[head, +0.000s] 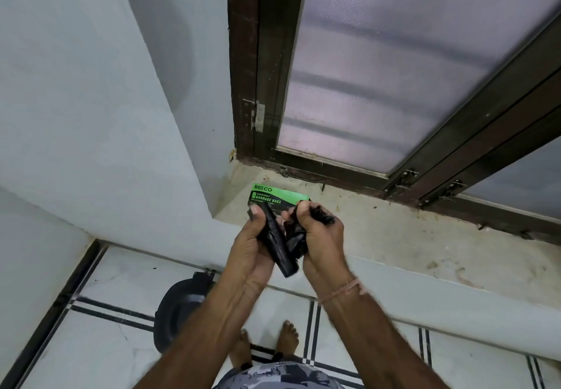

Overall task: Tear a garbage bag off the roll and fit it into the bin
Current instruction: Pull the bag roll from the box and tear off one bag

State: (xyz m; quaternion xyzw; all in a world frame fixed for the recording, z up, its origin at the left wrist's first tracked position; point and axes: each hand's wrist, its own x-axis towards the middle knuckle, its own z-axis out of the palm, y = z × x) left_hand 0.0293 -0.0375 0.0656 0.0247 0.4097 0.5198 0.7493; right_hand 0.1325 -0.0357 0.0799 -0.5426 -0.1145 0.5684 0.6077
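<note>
The left hand [252, 246] grips the black roll [277, 244] of garbage bags. Its thumb [258, 212] presses along the upper end, and its fingers wrap round from behind, so they are mostly hidden by the roll and the palm. The roll stands slanted, its lower end poking out below the heel of the hand. Just beside it, the right hand [320, 236] is clenched into a fist on the loose bag [296, 241]. Crumpled black plastic bunches out above the curled fingers [306, 210] and hangs in a wad between the two hands. Whether this bag is joined to the roll or already torn free cannot be told, because the join lies in the dark folds between the palms. Both hands are held above the front edge of a stained window ledge [409, 236]. A green box [280, 195] marked as garbage bags lies near the ledge's left corner, its near edge covered by the hands. The bin [174, 306] stands on the tiled floor [115, 285] below the ledge, dark and round. Its right side is cut off by the left forearm, and its opening is hard to make out. A thin thread [343, 290] circles the right wrist, and two bare feet [287, 340] show between the forearms.
</note>
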